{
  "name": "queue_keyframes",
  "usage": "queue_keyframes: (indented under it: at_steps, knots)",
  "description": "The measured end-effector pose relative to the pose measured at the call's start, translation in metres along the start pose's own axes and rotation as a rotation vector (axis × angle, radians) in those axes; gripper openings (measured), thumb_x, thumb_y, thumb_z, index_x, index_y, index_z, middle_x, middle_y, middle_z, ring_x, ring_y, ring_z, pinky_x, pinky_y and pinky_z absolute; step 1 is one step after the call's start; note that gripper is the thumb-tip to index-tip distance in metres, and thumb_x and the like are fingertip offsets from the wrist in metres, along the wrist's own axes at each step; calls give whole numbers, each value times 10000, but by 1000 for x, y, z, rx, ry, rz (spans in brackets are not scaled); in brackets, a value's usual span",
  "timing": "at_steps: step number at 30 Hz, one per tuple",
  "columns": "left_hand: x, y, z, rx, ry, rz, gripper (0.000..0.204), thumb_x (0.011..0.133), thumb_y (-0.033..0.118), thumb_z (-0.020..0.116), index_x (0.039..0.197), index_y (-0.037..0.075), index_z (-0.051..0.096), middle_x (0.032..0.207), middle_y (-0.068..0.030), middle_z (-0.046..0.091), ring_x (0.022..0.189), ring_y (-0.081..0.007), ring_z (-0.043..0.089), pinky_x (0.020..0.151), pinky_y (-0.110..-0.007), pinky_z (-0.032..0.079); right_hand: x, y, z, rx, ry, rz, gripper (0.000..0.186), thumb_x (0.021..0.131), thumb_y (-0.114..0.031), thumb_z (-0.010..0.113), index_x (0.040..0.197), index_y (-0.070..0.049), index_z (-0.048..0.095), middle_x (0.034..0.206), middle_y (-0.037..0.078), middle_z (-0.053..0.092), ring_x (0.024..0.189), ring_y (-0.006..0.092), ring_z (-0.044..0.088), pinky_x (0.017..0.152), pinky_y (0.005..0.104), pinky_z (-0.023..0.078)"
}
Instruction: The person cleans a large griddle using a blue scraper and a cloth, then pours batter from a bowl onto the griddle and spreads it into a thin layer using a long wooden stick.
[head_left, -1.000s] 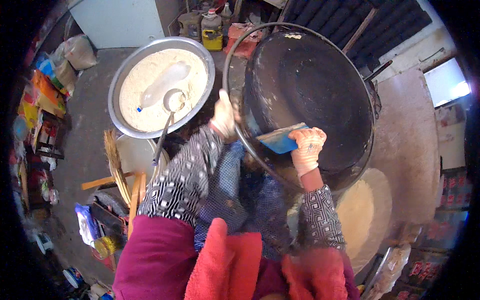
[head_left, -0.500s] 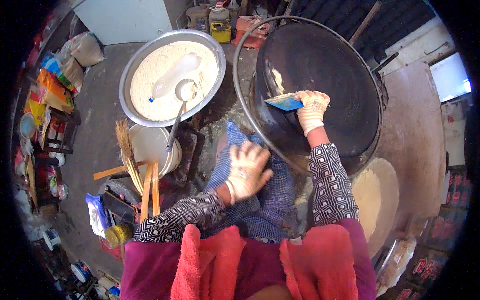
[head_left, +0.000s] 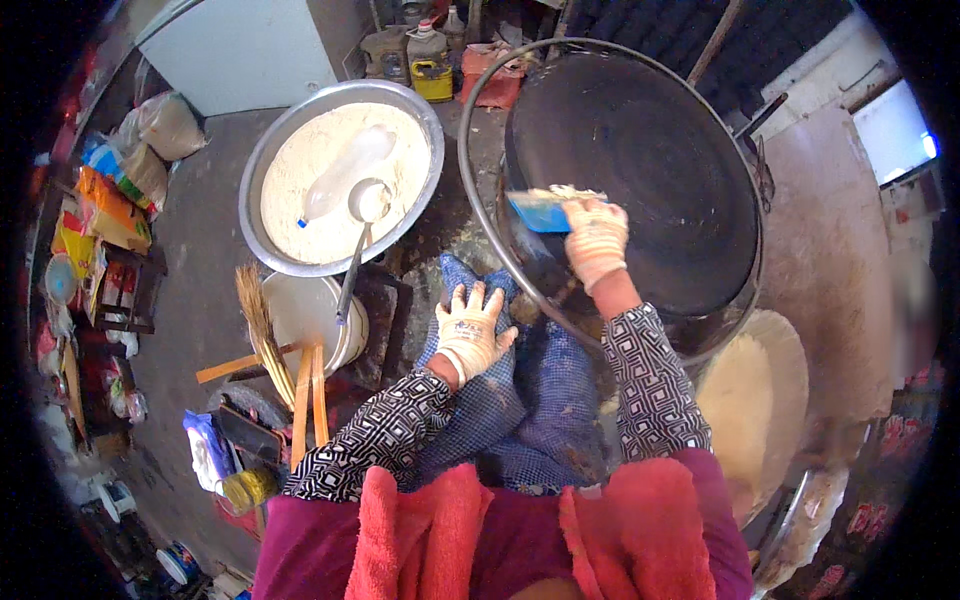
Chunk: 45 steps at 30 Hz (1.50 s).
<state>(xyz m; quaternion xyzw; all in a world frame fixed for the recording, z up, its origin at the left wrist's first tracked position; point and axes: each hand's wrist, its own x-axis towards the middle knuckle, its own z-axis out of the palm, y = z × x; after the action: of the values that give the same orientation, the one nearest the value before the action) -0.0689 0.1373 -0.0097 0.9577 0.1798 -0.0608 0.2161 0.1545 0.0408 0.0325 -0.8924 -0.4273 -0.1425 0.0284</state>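
My right hand [head_left: 597, 238], in a pale glove, grips a blue scraper [head_left: 540, 216] at the left edge of a round black griddle [head_left: 640, 150]. Whitish dough or batter clings along the scraper's upper edge. My left hand [head_left: 470, 335], gloved too, rests on my knee in blue checked cloth, fingers spread and holding nothing. Ahead of it to the left stands a wide metal basin [head_left: 250, 190] of pale batter. In that batter lie a clear bottle [head_left: 345, 175] with a blue cap and a ladle [head_left: 358, 262], whose handle hangs over the rim.
A metal ring [head_left: 478, 205] surrounds the griddle. Below the basin are a white bucket [head_left: 355, 320], a straw brush [head_left: 258, 315] and wooden sticks [head_left: 318, 395]. Thin pale flatbreads [head_left: 745, 400] seem to lie at the right, beside a brown board [head_left: 830, 260]. Sacks [head_left: 170, 125] line the left.
My right hand has moved left with the scraper to the griddle's edge, and a pale smear there no longer shows. My left hand has settled further left on my knee.
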Motion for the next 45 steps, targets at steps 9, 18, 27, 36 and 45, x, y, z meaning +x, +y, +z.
queue_keyframes:
  at_steps: [9,18,27,36,45]
  knots:
    - [7,4,13,43,62,31,690,789,452,671,1348,113,451,1388,-208,403,1272,-429,369,984,-594,349,56,-20,-30,-109,-607,251,264,875,-127,564,1098,-33,669,1220,184,609,1063,339,636,878,457,537]
    - [16,30,21,172,42,87,712,808,465,661,1376,110,420,1371,-203,411,1221,-443,415,977,-523,412,-239,255,-103,-133,-397,1071,298,828,-153,517,1026,1,679,1082,230,657,1029,360,638,882,442,503]
    - [10,29,44,317,9,268,786,837,490,631,1420,54,334,1453,-233,298,1300,-461,321,1034,-547,363,-561,-63,-108,421,-437,1707,327,731,-273,690,914,-2,684,894,248,663,888,391,651,796,450,503]
    - [31,24,55,407,-63,323,809,867,532,574,1471,96,260,1498,-233,238,1307,-484,322,1036,-541,382,-763,-78,-79,-359,140,2131,391,871,-326,560,1195,-110,597,1080,222,646,987,394,626,843,482,493]
    - [16,-23,35,390,-33,160,833,895,486,563,1495,77,155,1498,-290,187,1305,-530,309,1070,-533,331,-774,-35,-8,-282,-440,2124,610,921,-515,429,1381,-115,411,1463,153,359,1362,341,321,1055,617,234]
